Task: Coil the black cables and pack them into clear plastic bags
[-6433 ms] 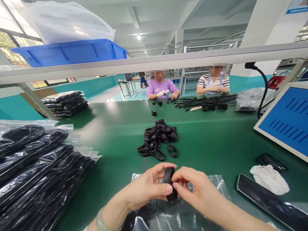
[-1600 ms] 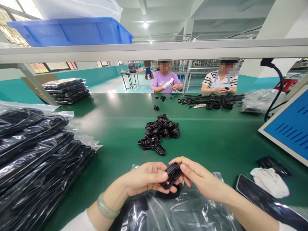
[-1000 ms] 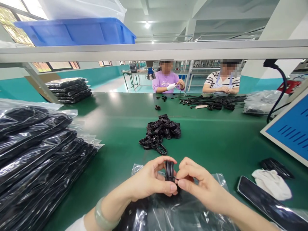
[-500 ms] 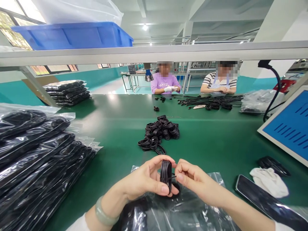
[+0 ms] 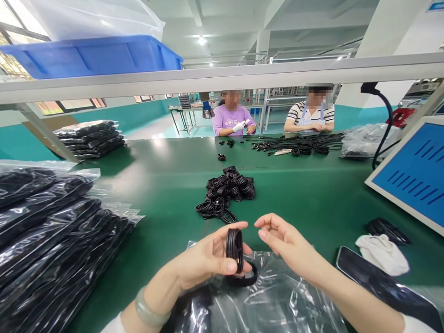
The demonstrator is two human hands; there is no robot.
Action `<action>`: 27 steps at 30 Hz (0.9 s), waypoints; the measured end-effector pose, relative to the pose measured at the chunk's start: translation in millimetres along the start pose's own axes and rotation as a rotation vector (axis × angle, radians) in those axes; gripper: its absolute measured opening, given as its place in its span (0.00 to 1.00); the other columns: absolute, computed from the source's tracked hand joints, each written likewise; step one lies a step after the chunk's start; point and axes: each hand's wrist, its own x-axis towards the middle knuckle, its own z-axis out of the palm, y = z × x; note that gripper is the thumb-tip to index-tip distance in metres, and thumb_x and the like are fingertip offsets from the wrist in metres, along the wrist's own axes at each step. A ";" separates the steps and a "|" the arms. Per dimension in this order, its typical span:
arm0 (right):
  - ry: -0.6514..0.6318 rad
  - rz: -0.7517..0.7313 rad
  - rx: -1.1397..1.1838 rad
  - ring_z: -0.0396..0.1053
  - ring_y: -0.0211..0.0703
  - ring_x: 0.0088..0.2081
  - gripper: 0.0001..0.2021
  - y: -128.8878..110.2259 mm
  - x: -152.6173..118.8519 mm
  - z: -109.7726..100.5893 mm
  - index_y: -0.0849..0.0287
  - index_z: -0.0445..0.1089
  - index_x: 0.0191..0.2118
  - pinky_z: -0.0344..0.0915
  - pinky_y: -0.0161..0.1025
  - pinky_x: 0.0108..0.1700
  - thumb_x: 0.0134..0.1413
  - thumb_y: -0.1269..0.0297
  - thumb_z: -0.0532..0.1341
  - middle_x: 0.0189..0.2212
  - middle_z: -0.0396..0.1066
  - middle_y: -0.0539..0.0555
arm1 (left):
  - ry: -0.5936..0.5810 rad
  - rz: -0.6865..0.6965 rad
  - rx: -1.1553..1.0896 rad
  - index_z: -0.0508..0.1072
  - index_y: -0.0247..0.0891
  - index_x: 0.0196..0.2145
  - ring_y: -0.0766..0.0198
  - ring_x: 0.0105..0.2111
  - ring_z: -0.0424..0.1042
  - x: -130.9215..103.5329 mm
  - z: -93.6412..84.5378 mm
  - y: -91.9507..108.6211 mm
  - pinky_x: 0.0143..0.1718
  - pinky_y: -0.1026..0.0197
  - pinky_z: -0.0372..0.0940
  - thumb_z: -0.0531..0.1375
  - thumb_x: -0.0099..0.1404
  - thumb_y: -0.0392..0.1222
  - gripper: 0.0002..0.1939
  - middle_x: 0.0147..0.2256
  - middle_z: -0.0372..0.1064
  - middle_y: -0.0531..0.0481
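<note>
Plainly, the left hand (image 5: 207,257) pinches a coiled cable (image 5: 234,247), the right hand (image 5: 285,237) half-open nearby.

Coiled cable (image 5: 234,247) at 6 o'clock: black, plastic-looking, ridged, low sheen. Bag (image 5: 263,305), also 6 o'clock: clear plastic film, glossy, crinkled. Counter (image 5: 301,199): smooth, satiny. White cloth (image 5: 383,255) at 4 o'clock: matt, rumpled. Tray (image 5: 93,58) at 10 o'clock: smooth blue plastic.
</note>
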 end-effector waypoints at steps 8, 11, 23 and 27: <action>-0.065 0.013 -0.148 0.57 0.38 0.27 0.14 -3.3 -5.6 -9.9 0.53 0.66 0.47 0.54 0.36 0.29 0.65 0.49 0.56 0.23 0.56 0.44 | 0.249 -0.002 1.021 0.77 0.43 0.48 0.52 0.43 0.73 0.8 16.8 -8.7 0.46 0.55 0.64 0.69 0.50 0.35 0.25 0.42 0.77 0.50; -0.114 0.015 -0.196 0.55 0.37 0.27 0.13 -4.5 -8.3 -9.2 0.53 0.68 0.44 0.53 0.36 0.29 0.66 0.51 0.55 0.27 0.60 0.46 | 0.225 0.038 1.189 0.77 0.43 0.50 0.50 0.46 0.70 2.3 18.0 -17.9 0.50 0.54 0.62 0.67 0.50 0.33 0.27 0.46 0.75 0.48; -0.310 -0.135 -1.018 0.73 0.52 0.43 0.11 -14.3 52.9 4.2 0.54 0.73 0.44 0.63 0.42 0.41 0.63 0.68 0.54 0.43 0.77 0.56 | 0.104 -0.005 1.183 0.71 0.45 0.58 0.48 0.50 0.68 3.6 9.2 -33.8 0.52 0.51 0.63 0.67 0.52 0.39 0.33 0.48 0.69 0.46; -0.264 -0.161 -1.053 0.73 0.54 0.43 0.11 10.1 97.7 27.8 0.56 0.73 0.46 0.64 0.43 0.41 0.58 0.70 0.61 0.43 0.77 0.58 | 0.091 -0.077 1.168 0.63 0.42 0.64 0.42 0.56 0.65 2.6 5.6 -34.6 0.57 0.46 0.60 0.70 0.51 0.46 0.43 0.55 0.66 0.40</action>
